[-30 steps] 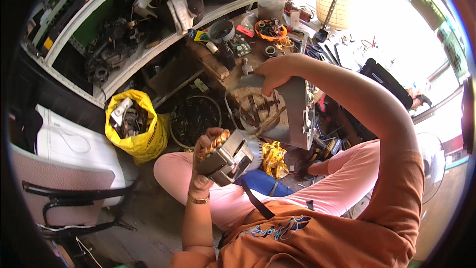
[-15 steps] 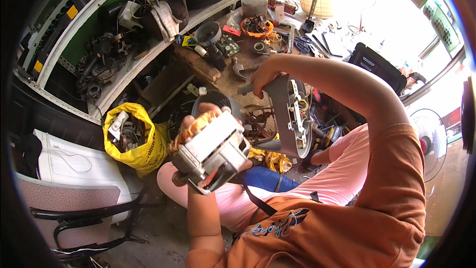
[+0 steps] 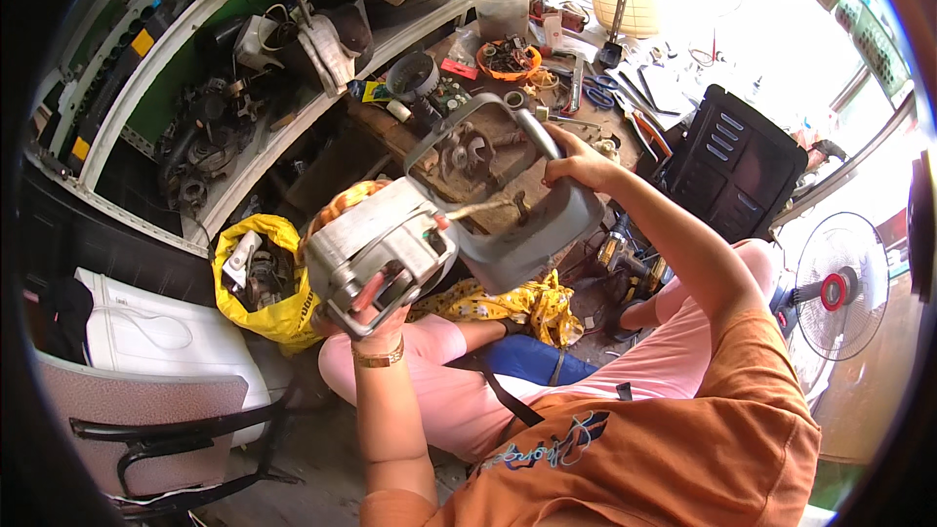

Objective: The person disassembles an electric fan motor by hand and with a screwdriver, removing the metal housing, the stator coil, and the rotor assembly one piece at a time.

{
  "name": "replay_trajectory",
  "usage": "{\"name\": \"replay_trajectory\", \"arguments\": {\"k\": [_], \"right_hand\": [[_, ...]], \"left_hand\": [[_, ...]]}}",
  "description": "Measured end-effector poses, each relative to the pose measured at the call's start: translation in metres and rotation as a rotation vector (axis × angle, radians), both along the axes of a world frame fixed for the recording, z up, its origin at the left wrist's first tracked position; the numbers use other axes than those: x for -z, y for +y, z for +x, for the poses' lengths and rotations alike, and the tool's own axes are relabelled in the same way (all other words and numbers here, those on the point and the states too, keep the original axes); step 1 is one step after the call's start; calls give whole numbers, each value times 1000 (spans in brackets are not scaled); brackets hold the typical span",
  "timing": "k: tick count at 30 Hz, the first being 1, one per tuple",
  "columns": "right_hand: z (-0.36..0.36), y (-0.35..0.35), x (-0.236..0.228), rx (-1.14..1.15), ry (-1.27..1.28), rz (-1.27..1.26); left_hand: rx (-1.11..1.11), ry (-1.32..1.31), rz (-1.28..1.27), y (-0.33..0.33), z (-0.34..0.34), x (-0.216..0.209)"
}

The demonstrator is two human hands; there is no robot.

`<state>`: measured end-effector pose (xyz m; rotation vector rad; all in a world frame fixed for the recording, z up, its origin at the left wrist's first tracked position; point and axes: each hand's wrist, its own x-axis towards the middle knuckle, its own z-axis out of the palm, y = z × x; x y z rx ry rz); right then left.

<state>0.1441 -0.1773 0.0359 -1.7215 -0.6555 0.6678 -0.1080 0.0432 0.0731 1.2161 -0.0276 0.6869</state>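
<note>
My left hand (image 3: 383, 330) is closed around an electric motor (image 3: 363, 234) with a silvery metal frame and orange-brown windings. It is raised over my left thigh, and most of my left fingers are hidden behind it. My right hand (image 3: 583, 166) grips the rim of a grey plastic housing (image 3: 532, 252), a hollow frame with a large opening in its middle. The housing is tilted beside the motor, just to its right. They overlap in the view, and I cannot tell whether they touch.
A wooden workbench (image 3: 376, 132) ahead carries scissors (image 3: 600, 93), an orange bowl of small parts (image 3: 508, 59) and tools. A yellow bag of scrap parts (image 3: 259, 298) stands at left. A black panel (image 3: 727, 161) and a fan (image 3: 839, 278) are at right; a drill (image 3: 615, 244) lies beyond my legs.
My right hand has turned the grey housing so its opening faces me, and brought it left toward the motor. My left hand has shifted the motor slightly left and up.
</note>
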Motion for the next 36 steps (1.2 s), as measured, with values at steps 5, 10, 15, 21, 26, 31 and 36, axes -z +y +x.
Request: {"name": "replay_trajectory", "arguments": {"k": [5,10,15,21,26,31,36], "right_hand": [[-26,-15,16,295,-191,351],[-32,-24,92,525,-437,581],[-46,-27,118,582,-594,580],[-53,-35,105,537,-634,415],[-75,-56,96,571,-612,449],[-142,-61,87,625,-725,439],[-191,-55,42,76,441,626]], "left_hand": [[510,-259,-481,-9,-2,-25],[555,-227,-520,-22,-3,0],[472,-246,-645,-47,-4,15],[388,-192,-791,-55,-13,30],[408,-139,-732,-62,-17,40],[459,-86,-471,-66,-21,47],[123,418,271,-72,-22,64]]}}
